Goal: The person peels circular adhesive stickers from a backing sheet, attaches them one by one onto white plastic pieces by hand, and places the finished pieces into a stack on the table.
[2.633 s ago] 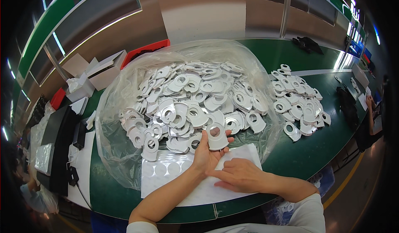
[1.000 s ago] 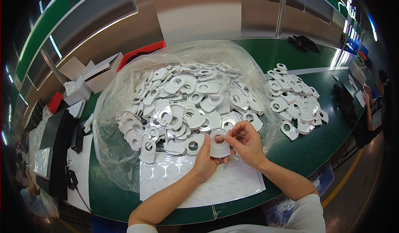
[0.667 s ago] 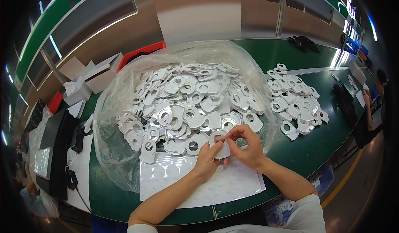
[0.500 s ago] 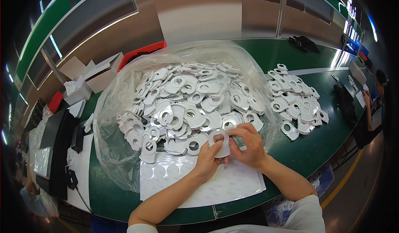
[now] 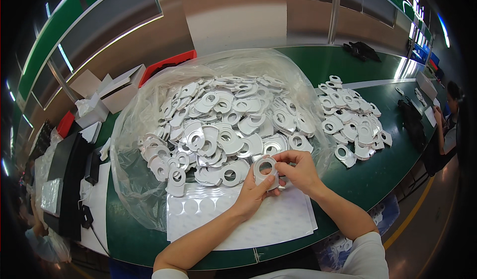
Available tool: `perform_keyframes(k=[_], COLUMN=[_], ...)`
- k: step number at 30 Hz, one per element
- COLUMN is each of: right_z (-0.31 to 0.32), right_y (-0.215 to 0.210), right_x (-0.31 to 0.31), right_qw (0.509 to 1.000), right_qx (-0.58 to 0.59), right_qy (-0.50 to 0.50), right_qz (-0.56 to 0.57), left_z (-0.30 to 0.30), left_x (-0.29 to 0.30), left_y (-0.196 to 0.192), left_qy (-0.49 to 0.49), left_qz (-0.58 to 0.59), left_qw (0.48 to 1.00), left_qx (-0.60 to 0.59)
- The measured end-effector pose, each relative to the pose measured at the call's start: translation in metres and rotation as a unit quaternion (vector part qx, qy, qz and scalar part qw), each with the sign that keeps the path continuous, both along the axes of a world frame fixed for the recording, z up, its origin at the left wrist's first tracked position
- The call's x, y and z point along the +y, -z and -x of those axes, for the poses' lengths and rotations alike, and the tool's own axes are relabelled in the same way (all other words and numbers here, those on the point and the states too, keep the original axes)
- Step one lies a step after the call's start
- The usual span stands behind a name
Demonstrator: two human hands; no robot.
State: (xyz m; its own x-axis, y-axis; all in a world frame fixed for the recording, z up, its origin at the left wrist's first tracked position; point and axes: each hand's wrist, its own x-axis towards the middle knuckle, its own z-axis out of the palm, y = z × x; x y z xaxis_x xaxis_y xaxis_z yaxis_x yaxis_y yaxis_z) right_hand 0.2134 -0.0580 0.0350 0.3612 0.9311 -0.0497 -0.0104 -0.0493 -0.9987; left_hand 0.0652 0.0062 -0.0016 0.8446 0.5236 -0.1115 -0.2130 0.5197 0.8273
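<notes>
Over the front of the bench, a flat white plastic part with a large round hole (image 5: 257, 170) is held tilted up in my left hand (image 5: 252, 196). My left thumb lies across its lower face, with the fingers behind it. My right hand (image 5: 302, 173) has thumb and forefinger pinched together at the part's upper right edge; whether a thin film is between them is too small to tell. Right behind my hands rises a big heap of similar white parts (image 5: 229, 142). Below them lies a stack of white sheets with round stickers (image 5: 198, 207).
A clear plastic bag (image 5: 131, 179) spreads under and around the heap on the green bench (image 5: 318, 62). To the right is a smaller pile of parts (image 5: 350, 125). White boxes (image 5: 121, 87) and a red bin (image 5: 169, 61) stand back left. Another person (image 5: 449, 117) sits far right.
The held part has shifted slightly right and now faces me with its hole more open to view. My right fingers stay at its edge, having moved slightly closer over it.
</notes>
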Motion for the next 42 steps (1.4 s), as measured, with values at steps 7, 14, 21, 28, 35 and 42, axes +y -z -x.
perform_keyframes(k=[7, 14, 21, 28, 35, 42], right_z=[0.006, 0.011, 0.013, -0.016, -0.040, -0.060], right_y=[-0.002, -0.004, -0.005, -0.011, -0.007, -0.019], right_x=[0.001, 0.000, -0.004, -0.011, 0.000, 0.000], right_qw=[0.997, 0.959, 0.814, 0.916, 0.999, 0.872], right_qx=[-0.048, -0.259, -0.558, -0.398, -0.013, 0.356], right_qy=[0.052, 0.110, 0.141, -0.040, 0.026, 0.224], right_qz=[-0.008, 0.038, -0.078, -0.011, -0.026, -0.251], left_z=[-0.002, -0.002, 0.001, -0.002, -0.001, 0.015], left_x=[-0.001, -0.002, 0.002, 0.003, 0.008, 0.035], left_y=[0.006, 0.004, 0.004, -0.001, -0.001, -0.055], left_qy=[0.007, 0.051, 0.082, 0.073, 0.019, -0.009], left_qz=[-0.063, -0.123, -0.101, -0.069, -0.053, -0.186], left_qw=[0.998, 0.991, 0.991, 0.995, 0.998, 0.982], left_qx=[-0.008, 0.018, 0.035, 0.020, 0.016, 0.015])
